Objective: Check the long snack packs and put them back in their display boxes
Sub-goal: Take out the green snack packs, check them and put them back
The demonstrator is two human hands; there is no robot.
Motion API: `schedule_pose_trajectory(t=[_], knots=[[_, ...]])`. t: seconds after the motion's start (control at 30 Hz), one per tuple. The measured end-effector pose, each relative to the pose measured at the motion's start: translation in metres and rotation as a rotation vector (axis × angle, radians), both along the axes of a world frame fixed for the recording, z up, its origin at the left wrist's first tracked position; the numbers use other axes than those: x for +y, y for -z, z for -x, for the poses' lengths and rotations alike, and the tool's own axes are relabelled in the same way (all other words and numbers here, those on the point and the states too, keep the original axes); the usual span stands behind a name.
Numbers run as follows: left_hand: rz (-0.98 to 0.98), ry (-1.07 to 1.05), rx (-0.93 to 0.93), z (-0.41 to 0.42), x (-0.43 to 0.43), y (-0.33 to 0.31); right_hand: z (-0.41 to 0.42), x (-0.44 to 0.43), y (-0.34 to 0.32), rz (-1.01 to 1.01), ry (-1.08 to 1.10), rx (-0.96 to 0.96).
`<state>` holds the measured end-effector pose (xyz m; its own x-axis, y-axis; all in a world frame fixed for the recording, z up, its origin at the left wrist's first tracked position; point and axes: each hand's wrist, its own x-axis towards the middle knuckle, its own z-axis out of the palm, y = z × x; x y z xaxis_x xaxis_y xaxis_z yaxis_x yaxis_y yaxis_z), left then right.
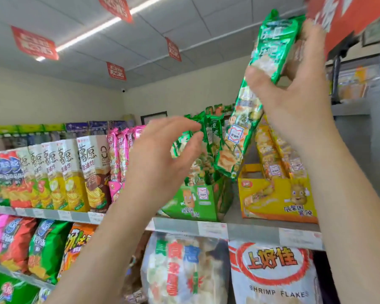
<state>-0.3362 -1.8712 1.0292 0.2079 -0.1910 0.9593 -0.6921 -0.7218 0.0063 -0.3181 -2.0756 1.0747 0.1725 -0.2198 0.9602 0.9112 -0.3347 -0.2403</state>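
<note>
Two tiers of shelf (176, 224) cross the lower half of the frame, with tall chip bags (75, 172) standing at the left and a big shrimp bag (272, 270) hanging at the lower right. On the upper tier, right of centre, a green box (198, 200) and a yellow box (276, 200) stand side by side, the yellow one holding leaning yellow packs (272, 154). Pink packs (119, 154) stand just left of the green box. My right hand (294, 91), in the upper right, grips a long green pack (257, 95) around its upper half, thumb on the front and fingers behind. The pack is tilted, with its top toward the upper right corner and its bottom end over the green box. My left hand (162, 154), at centre, is relaxed with fingers loosely bent and grips nothing. Its fingertips are at the tops of the green packs (211, 128) standing in the green box, though I cannot tell whether they touch.
</note>
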Motion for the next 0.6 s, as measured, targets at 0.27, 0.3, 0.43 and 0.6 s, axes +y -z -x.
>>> schedule_pose_trajectory(t=[0.27, 0.3, 0.43, 0.6], knots=[[-0.353, -0.283, 0.158, -0.053, -0.006, -0.042, -0.037, 0.007, -0.022, -0.076, 0.209, -0.026], [-0.329, -0.269, 0.139, -0.055, -0.006, -0.04, -0.043, 0.009, -0.021, -0.074, 0.201, -0.007], [-0.256, -0.223, 0.087, -0.058, -0.004, -0.037, -0.066, 0.022, -0.012, -0.049, 0.173, 0.124], [-0.242, -0.161, 0.099, -0.06, -0.001, -0.039, -0.095, 0.032, 0.01, 0.097, 0.162, 0.307]])
